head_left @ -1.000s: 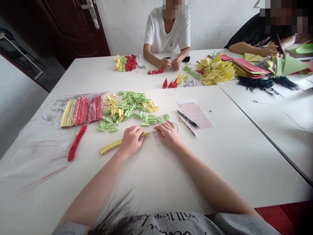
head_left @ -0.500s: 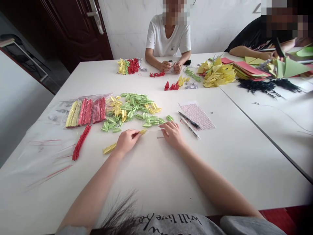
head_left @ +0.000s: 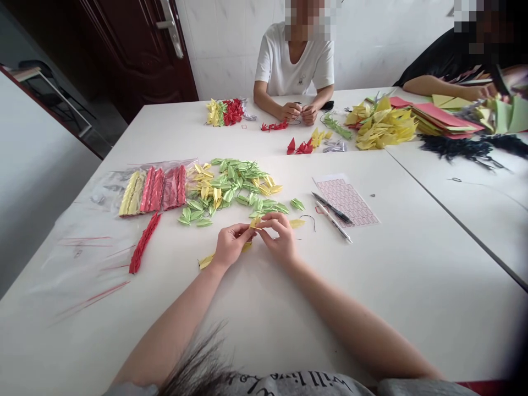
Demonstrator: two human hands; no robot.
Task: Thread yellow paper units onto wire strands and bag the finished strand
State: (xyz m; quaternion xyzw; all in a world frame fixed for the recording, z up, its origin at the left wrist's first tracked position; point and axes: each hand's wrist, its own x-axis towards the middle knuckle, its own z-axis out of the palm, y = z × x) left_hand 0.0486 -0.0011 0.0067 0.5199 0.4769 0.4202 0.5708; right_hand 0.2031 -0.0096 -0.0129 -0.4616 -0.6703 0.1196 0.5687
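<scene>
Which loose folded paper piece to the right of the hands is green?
The upper folded paper piece is green and lies apart from the pile; the lower folded paper piece is yellow.

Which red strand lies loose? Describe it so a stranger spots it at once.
On the white table, go to the clear plastic sheet at its left end. Below the zip bag, one red strand of folded paper lies slanted, alone and unbagged.

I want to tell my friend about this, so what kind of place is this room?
It looks like a paper-craft workroom, maybe a small workshop. The long white tables hold heaps of folded origami cranes and stacks of coloured paper.
</scene>
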